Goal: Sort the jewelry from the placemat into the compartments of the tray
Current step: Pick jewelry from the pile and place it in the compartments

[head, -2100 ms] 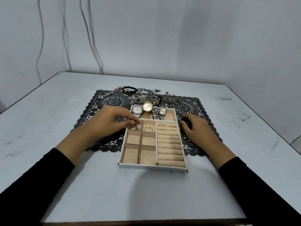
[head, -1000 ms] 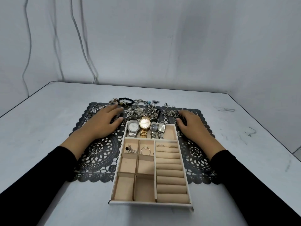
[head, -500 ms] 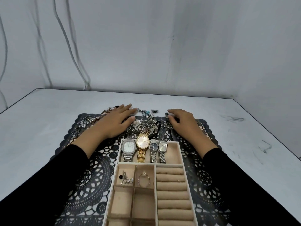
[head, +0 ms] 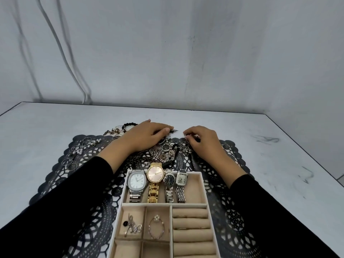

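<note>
Right hand (head: 202,141) apparently pinching the jewelry pile (head: 163,152).

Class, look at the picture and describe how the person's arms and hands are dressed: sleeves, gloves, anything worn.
Both arms wear long, plain black sleeves. The left sleeve and the right sleeve end at the wrists. The left hand and the right hand are bare, with no gloves. No watch or bracelet shows at either wrist.
</note>
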A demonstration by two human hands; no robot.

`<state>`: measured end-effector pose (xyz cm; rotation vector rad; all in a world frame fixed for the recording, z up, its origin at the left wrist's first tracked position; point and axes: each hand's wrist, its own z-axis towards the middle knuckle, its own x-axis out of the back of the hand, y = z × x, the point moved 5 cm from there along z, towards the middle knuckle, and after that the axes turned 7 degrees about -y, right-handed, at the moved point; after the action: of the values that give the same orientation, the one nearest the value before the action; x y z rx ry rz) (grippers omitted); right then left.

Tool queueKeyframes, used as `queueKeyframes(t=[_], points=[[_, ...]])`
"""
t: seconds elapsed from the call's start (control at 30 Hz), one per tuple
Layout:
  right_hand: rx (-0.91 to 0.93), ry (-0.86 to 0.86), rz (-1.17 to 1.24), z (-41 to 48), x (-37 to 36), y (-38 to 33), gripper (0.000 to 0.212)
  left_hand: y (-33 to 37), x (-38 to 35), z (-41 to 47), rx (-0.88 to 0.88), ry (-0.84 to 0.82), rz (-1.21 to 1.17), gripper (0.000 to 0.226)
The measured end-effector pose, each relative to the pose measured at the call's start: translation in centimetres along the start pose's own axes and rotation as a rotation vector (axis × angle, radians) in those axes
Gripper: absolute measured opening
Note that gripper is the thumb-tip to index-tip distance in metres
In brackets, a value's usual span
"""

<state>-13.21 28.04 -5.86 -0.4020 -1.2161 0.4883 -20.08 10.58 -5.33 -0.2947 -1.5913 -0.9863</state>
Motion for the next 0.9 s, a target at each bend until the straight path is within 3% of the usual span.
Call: queueKeyframes(t=[0.33,0.6,0.9], points=[[-0.094,0.069,0.256,-0.1,0.9,1.0,0.014,0.4,0.5,1.3,0.004,0.099,-0.181,0.011],[-0.091,0.114,0.430,-0.1,1.0,1.6,0.011,0.0,0.2,1.4,0.031,0.124,-0.223,0.024],[-0.085,0.149,0.509,0.0,1.1,1.7,0.012,0.6,0.5,1.1,0.006,0.147,-0.288,0.009]])
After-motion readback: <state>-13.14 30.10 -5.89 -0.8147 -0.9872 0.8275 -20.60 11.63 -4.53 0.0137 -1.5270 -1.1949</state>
